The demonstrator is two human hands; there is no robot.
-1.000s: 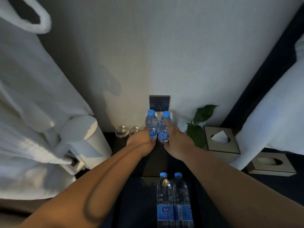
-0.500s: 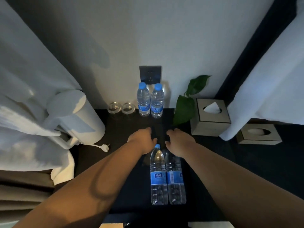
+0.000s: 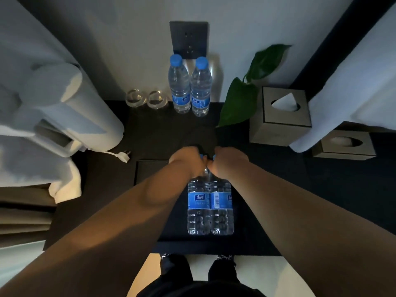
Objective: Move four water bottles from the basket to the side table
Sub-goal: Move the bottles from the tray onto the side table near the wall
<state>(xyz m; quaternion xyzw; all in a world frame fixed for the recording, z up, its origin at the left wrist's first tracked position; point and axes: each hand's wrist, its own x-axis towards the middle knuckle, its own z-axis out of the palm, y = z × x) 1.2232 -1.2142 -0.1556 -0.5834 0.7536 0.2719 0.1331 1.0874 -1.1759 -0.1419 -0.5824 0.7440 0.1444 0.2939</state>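
Two clear water bottles with blue caps and blue labels stand upright at the back of the dark side table (image 3: 162,133), the left one (image 3: 179,86) touching the right one (image 3: 200,88), just under a wall socket. Two more bottles stand side by side in the dark basket (image 3: 252,243) near me: one on the left (image 3: 198,209), one on the right (image 3: 222,209). My left hand (image 3: 186,160) grips the neck of the near left bottle. My right hand (image 3: 227,161) grips the neck of the near right bottle. Both caps are mostly hidden by my hands.
Two empty glasses (image 3: 146,98) sit left of the far bottles. A white kettle (image 3: 70,116) with a loose plug (image 3: 122,156) stands at the left under a white robe. A green plant (image 3: 246,93) and a tissue box (image 3: 282,116) fill the right; a second tissue box (image 3: 342,144) lies beyond.
My hands let go of the two far bottles, drew back toward me and closed on the necks of the two bottles in the basket. My view tipped downward.
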